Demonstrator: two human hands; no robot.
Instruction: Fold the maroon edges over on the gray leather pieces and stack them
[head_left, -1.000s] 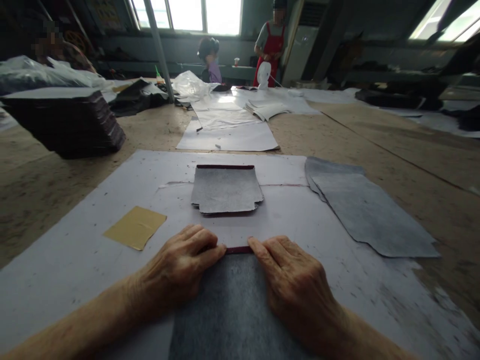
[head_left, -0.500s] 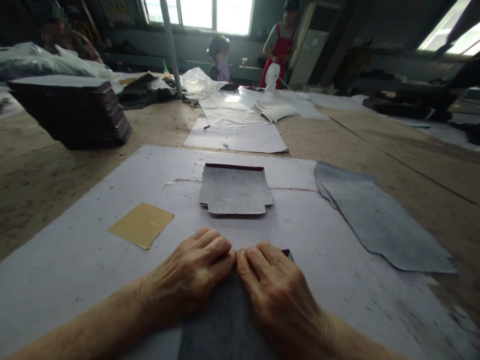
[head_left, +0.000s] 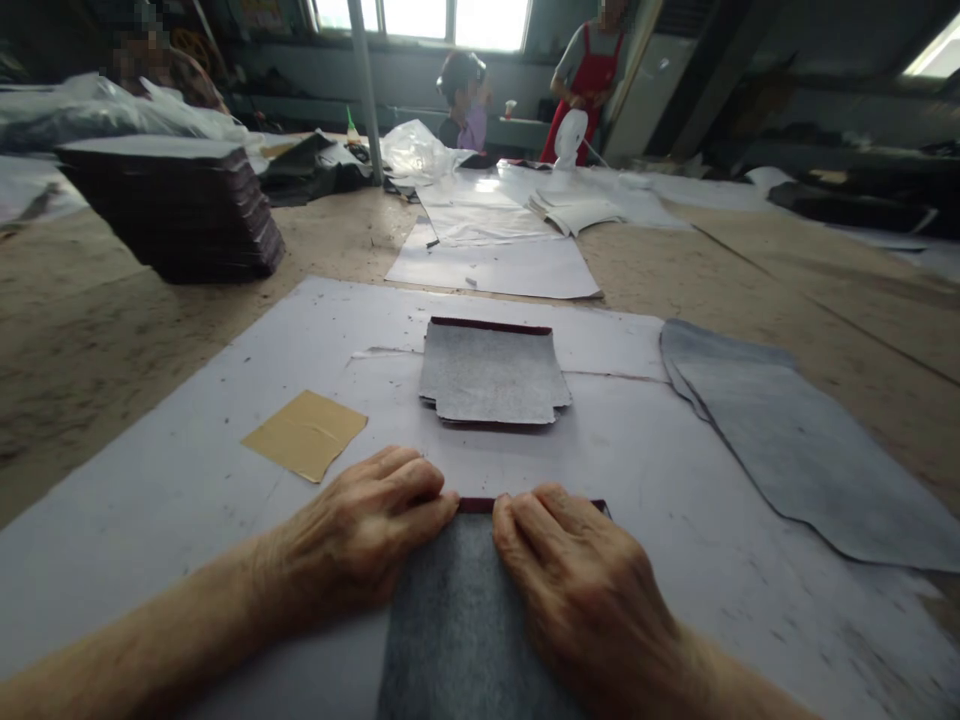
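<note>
A grey-backed sheet of material lies in front of me, its far edge turned over into a narrow dark red strip. My left hand is closed at the left end of that fold, thumb and fingertips on the edge. Further right along the same fold, my right hand has its fingers bunched together and pressed down on the strip. A short length of red fold shows between the hands. Beyond them sits a small pile of similar grey pieces with a red folded far edge.
White paper covers the work area. A tan square lies to the left, larger grey sheets to the right. A tall dark stack stands at the back left. People, one in a red apron, are across the table.
My hands have moved apart along the fold, uncovering a stretch of the red edge between them. The whole view has shifted slightly, so the scene appears further right.
</note>
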